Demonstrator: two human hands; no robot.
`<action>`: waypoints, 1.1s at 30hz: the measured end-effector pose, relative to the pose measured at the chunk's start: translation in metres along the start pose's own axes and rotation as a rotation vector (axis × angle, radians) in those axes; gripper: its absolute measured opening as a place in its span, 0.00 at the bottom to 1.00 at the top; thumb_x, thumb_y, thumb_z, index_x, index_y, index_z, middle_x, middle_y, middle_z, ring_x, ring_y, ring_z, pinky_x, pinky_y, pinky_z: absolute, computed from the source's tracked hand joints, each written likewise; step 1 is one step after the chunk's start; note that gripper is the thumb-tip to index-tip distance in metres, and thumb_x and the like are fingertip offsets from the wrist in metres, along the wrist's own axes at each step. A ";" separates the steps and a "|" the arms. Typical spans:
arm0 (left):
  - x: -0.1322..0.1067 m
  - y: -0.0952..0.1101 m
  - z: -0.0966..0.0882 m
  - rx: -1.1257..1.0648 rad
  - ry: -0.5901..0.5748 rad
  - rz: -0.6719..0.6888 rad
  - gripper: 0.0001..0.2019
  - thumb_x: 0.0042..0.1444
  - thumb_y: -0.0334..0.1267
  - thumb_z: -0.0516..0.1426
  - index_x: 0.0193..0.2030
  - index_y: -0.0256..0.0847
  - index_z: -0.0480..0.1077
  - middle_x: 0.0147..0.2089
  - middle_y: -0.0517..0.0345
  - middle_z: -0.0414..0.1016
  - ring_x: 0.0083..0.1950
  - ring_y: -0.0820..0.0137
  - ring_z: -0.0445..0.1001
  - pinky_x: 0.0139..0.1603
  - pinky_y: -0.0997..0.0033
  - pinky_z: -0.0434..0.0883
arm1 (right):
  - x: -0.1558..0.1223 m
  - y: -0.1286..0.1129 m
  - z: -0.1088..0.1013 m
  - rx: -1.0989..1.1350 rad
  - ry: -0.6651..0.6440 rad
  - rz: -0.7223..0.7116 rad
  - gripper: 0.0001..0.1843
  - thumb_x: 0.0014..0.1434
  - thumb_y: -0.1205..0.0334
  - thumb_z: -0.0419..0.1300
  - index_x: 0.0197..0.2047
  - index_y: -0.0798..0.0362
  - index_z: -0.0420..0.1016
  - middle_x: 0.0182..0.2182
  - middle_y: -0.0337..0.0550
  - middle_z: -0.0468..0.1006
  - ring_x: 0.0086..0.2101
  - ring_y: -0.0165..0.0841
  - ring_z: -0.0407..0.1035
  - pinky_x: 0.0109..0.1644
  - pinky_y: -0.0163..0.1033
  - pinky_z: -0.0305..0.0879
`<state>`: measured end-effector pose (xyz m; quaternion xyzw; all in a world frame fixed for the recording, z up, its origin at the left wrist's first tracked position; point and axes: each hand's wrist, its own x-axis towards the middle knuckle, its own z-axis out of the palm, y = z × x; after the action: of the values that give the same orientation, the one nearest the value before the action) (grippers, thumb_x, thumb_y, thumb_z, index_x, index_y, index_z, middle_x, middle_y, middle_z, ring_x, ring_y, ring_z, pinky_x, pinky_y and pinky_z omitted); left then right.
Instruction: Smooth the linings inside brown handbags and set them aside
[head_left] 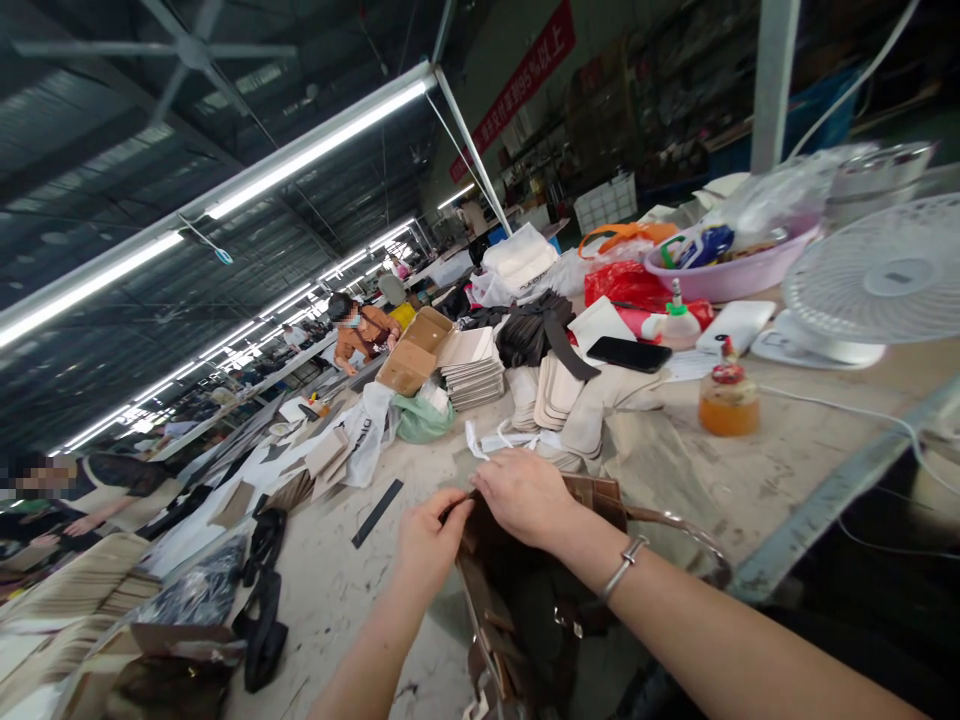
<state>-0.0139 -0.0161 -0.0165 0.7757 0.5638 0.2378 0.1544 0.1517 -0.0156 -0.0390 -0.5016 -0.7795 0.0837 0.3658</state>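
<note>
A brown leather handbag [491,610] stands at the near edge of the worktable, its dark inside facing me. My left hand [435,530] pinches the bag's far upper edge between thumb and fingers. Close beside it, my right hand [525,498] is closed over the same edge, with fingertips bent down onto it. A metal bracelet circles my right wrist. The bag's handle [686,530] arches out to the right, and metal fittings hang near its opening. Below my right forearm, much of the bag is in shadow.
Past my hands lie stacked beige panels [472,368], a black phone [628,353] and black straps [536,330]. A glue bottle [729,400] and white fan [885,275] stand right. A black strip [377,513] lies left. Co-workers [367,330] sit along the tables beyond.
</note>
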 end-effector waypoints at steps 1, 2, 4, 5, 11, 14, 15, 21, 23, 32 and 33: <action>0.000 0.001 0.000 0.021 0.009 0.004 0.09 0.55 0.38 0.54 0.33 0.42 0.75 0.30 0.61 0.77 0.33 0.69 0.73 0.35 0.72 0.67 | 0.001 0.000 -0.004 0.127 0.020 0.041 0.18 0.66 0.59 0.45 0.38 0.56 0.74 0.34 0.50 0.77 0.38 0.39 0.71 0.44 0.43 0.62; 0.000 0.001 0.001 0.040 0.017 0.005 0.09 0.55 0.38 0.53 0.32 0.42 0.74 0.29 0.62 0.76 0.32 0.70 0.72 0.34 0.73 0.66 | 0.002 0.001 -0.009 0.286 0.054 0.080 0.18 0.66 0.58 0.44 0.42 0.55 0.73 0.36 0.49 0.78 0.39 0.38 0.71 0.44 0.42 0.63; 0.000 0.000 0.000 0.065 0.033 -0.004 0.09 0.55 0.38 0.52 0.31 0.42 0.73 0.27 0.63 0.74 0.31 0.70 0.72 0.33 0.74 0.65 | 0.005 0.002 -0.024 0.643 0.147 0.133 0.18 0.66 0.55 0.44 0.50 0.52 0.69 0.40 0.45 0.77 0.41 0.34 0.71 0.45 0.40 0.65; 0.000 -0.001 -0.001 0.071 0.036 -0.011 0.09 0.56 0.38 0.52 0.31 0.42 0.73 0.26 0.63 0.74 0.31 0.70 0.71 0.33 0.74 0.65 | 0.005 0.002 -0.033 0.811 0.194 0.144 0.19 0.66 0.53 0.45 0.53 0.51 0.67 0.42 0.44 0.77 0.41 0.33 0.71 0.46 0.39 0.66; -0.003 -0.005 -0.012 0.061 -0.041 0.018 0.11 0.54 0.43 0.54 0.37 0.42 0.75 0.32 0.59 0.77 0.36 0.67 0.73 0.38 0.72 0.67 | 0.000 0.011 -0.080 1.192 0.381 0.154 0.19 0.62 0.50 0.52 0.51 0.51 0.69 0.39 0.43 0.77 0.38 0.32 0.72 0.45 0.40 0.68; -0.002 0.001 -0.019 0.007 -0.112 -0.010 0.24 0.47 0.45 0.61 0.52 0.43 0.71 0.39 0.55 0.79 0.41 0.63 0.75 0.44 0.68 0.69 | -0.003 0.023 -0.083 1.130 0.392 0.209 0.20 0.61 0.48 0.53 0.49 0.51 0.71 0.37 0.43 0.77 0.37 0.33 0.72 0.45 0.41 0.69; -0.001 0.003 -0.021 0.004 -0.134 -0.006 0.26 0.47 0.44 0.61 0.54 0.43 0.70 0.41 0.55 0.79 0.43 0.62 0.75 0.46 0.67 0.69 | -0.003 0.027 -0.081 1.116 0.387 0.227 0.20 0.61 0.47 0.53 0.49 0.52 0.71 0.37 0.44 0.78 0.37 0.33 0.72 0.45 0.42 0.69; 0.009 0.015 -0.018 0.265 -0.160 0.104 0.11 0.56 0.38 0.52 0.28 0.42 0.75 0.25 0.60 0.74 0.29 0.71 0.70 0.31 0.75 0.62 | -0.007 0.044 -0.079 1.036 0.376 0.266 0.22 0.59 0.45 0.54 0.45 0.53 0.74 0.37 0.45 0.78 0.37 0.35 0.72 0.45 0.44 0.70; 0.010 0.017 -0.013 0.338 -0.114 0.090 0.12 0.55 0.35 0.52 0.23 0.40 0.72 0.22 0.61 0.70 0.27 0.71 0.68 0.29 0.75 0.58 | -0.009 0.047 -0.081 1.010 0.381 0.276 0.22 0.59 0.45 0.54 0.45 0.54 0.74 0.37 0.46 0.78 0.37 0.35 0.72 0.46 0.45 0.70; 0.003 -0.001 -0.014 0.314 -0.107 0.072 0.12 0.58 0.39 0.50 0.37 0.46 0.74 0.37 0.57 0.79 0.41 0.63 0.75 0.42 0.69 0.67 | -0.011 0.066 -0.071 0.978 0.344 0.299 0.25 0.59 0.45 0.52 0.44 0.58 0.74 0.33 0.48 0.77 0.33 0.34 0.72 0.42 0.41 0.69; 0.003 -0.001 -0.011 0.259 -0.103 0.113 0.11 0.56 0.40 0.52 0.41 0.48 0.74 0.41 0.59 0.79 0.43 0.63 0.75 0.45 0.68 0.68 | -0.012 0.066 -0.070 0.961 0.351 0.315 0.25 0.60 0.45 0.51 0.43 0.59 0.75 0.33 0.48 0.77 0.33 0.33 0.72 0.41 0.40 0.69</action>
<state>-0.0196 -0.0130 -0.0069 0.8310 0.5363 0.1312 0.0681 0.2475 -0.0103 -0.0271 -0.3949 -0.4955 0.4001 0.6621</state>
